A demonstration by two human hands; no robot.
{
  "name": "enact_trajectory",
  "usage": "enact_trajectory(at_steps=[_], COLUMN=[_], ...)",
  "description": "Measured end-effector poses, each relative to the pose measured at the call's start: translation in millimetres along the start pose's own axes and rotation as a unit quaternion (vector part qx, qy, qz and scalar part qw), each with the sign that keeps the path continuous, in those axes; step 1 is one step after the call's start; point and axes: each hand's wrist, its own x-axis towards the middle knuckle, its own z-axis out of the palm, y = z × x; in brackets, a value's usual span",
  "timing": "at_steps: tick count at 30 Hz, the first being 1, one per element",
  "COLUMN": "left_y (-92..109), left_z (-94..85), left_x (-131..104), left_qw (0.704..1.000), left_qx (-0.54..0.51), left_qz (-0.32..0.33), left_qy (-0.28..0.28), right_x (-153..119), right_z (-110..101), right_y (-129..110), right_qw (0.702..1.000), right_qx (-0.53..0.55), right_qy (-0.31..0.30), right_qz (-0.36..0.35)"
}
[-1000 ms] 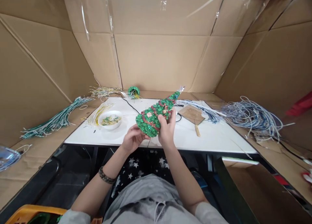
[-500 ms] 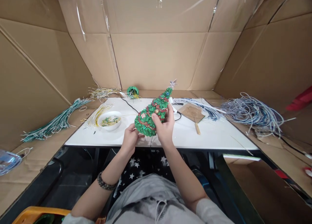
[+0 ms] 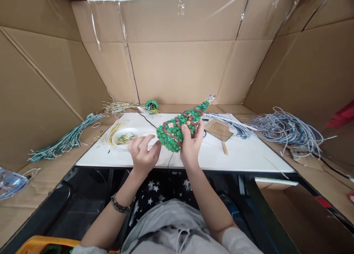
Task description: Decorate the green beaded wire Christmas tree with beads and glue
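Note:
A green beaded Christmas tree (image 3: 173, 136) with red garland and a clear star at its tip leans far over to the right above the table. My right hand (image 3: 191, 145) is wrapped round its middle, thumb on the near side. Just left of the tree's base is my left hand (image 3: 144, 153), fingers apart and bent, with nothing visible in it. Its thumb comes close to the base; whether they touch I cannot tell. Behind that hand sits a white bowl (image 3: 114, 142) of short yellow and green wire pieces.
Blue and white wires (image 3: 287, 130) are heaped on the right, green ones (image 3: 68, 136) on the left. A wooden paddle (image 3: 219, 129) lies on the white table (image 3: 243, 158). A green beaded ring (image 3: 151, 105) stands at the back. Cardboard walls (image 3: 179, 69) enclose the table.
My left hand has come off the tree's base and spread its fingers, moving slightly left. The tree has tipped further to the right in my right hand.

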Motion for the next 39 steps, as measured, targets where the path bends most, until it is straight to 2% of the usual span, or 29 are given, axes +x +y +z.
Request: enact_trajectory(at_steps=[2, 3, 9, 13, 17, 20, 24, 27, 30, 35, 39], left_y=[-0.3, 0.6, 9.4, 9.6, 10.0, 15.8, 20.4, 16.9, 12.1, 6.6, 6.4], left_z=[2.4, 4.2, 14.0, 18.5, 28.2, 35.7, 39.5, 40.3, 42.2, 44.8, 44.7], left_x=[0.5, 0.6, -1.0, -4.9, -7.8, -5.9, -2.5, -2.0, -2.1, -2.0, -2.1], left_qw=[0.994, 0.99, 0.977, 0.973, 0.947, 0.894, 0.819, 0.76, 0.721, 0.697, 0.704], left_qx=[-0.033, -0.05, -0.072, -0.169, -0.288, -0.396, -0.478, -0.499, -0.513, -0.514, -0.519], left_qz=[0.02, 0.021, -0.016, -0.041, -0.134, -0.208, -0.317, -0.414, -0.46, -0.493, -0.48], left_qy=[-0.099, -0.129, -0.198, -0.149, -0.053, 0.02, 0.023, 0.054, 0.073, 0.089, 0.062], right_x=[2.9, 3.9, -1.2, -8.5, -14.2, -18.0, -20.9, -22.0, -23.0, -24.0, -26.4], right_z=[-2.5, -3.8, -5.7, 0.3, 5.5, 7.6, 10.0, 12.2, 14.4, 17.4, 18.3], right_y=[0.4, 0.1, -5.6, -7.1, -4.8, -2.1, 3.7, 8.9, 12.6, 16.4, 18.6], right_qw=[0.999, 0.999, 0.996, 0.993, 0.991, 0.989, 0.99, 0.991, 0.991, 0.991, 0.992], right_qx=[0.03, 0.045, 0.044, 0.038, 0.036, 0.026, 0.008, -0.001, -0.013, -0.031, -0.03], right_qy=[0.0, -0.006, -0.067, -0.105, -0.12, -0.134, -0.135, -0.127, -0.112, -0.099, -0.099], right_qz=[0.019, 0.027, 0.049, 0.043, 0.049, 0.053, 0.045, 0.046, 0.068, 0.084, 0.077])
